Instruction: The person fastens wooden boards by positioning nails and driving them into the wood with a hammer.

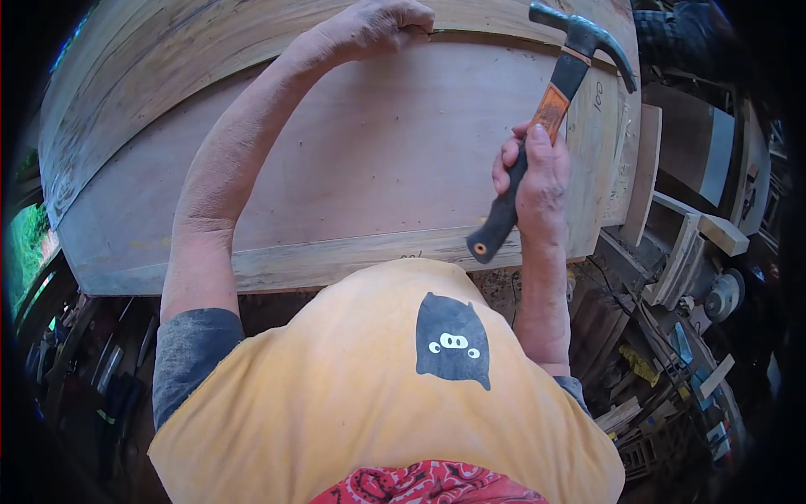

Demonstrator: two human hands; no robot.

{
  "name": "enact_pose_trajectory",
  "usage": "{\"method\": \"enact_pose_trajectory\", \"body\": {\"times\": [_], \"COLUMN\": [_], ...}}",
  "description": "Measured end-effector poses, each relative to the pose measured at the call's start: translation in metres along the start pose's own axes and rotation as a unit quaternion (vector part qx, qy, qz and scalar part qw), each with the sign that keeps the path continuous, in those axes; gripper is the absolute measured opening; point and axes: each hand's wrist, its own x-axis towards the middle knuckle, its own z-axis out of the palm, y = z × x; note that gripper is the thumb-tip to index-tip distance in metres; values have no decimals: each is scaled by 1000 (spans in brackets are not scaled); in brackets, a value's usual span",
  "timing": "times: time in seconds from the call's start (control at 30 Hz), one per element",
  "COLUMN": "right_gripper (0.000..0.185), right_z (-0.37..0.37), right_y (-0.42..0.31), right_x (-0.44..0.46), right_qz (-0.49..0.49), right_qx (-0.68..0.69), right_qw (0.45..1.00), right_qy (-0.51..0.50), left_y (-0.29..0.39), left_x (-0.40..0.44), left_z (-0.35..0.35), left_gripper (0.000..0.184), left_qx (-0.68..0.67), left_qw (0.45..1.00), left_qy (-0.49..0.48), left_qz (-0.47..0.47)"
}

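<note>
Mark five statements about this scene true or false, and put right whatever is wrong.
1. The right hand grips the hammer by its handle. True.

2. The left hand is nearer the top of the picture than the right hand. True.

3. The hammer's handle is plain green all over. False: it is black and orange.

4. The yellow-orange garment bears a dark animal figure with a pale snout. True.

5. The red patterned cloth lies on the wooden panel. False: it shows at the bottom edge of the picture, against the garment, away from the panel.
</note>
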Motion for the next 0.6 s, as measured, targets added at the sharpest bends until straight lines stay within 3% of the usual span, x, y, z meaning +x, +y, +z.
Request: {"method": "enact_pose_trajectory", "body": {"times": [0.1, 0.23, 0.37, 0.4, 0.5, 0.6], "right_gripper": [31, 32, 34, 33, 32, 31], "right_z": [-4, -10, -2, 0, -1, -6], "right_y": [9, -3, -6, 2, 6, -3], "right_x": [5, 2, 2, 3, 4, 4], "right_qz": [71, 74, 2, 7, 108, 67], "right_qx": [-225, -141, -29, -43, -197, -165], "right_qw": [966, 985, 1000, 999, 969, 981], "right_qy": [-104, -64, -1, 8, -104, -78], "left_y": [1, 4, -1, 2, 7, 3], "left_x": [2, 0, -1, -2, 1, -8], "left_z": [2, -2, 5, 2, -5, 2], "left_gripper": [10, 10, 10, 9, 8, 6], "left_qx": [16, 5, -11, -5, 12, -27], "left_qw": [1000, 1000, 999, 999, 1000, 998], "left_qy": [-1, -3, 42, 26, 2, 29], "left_qz": [12, 12, 29, 18, -2, -53]}}
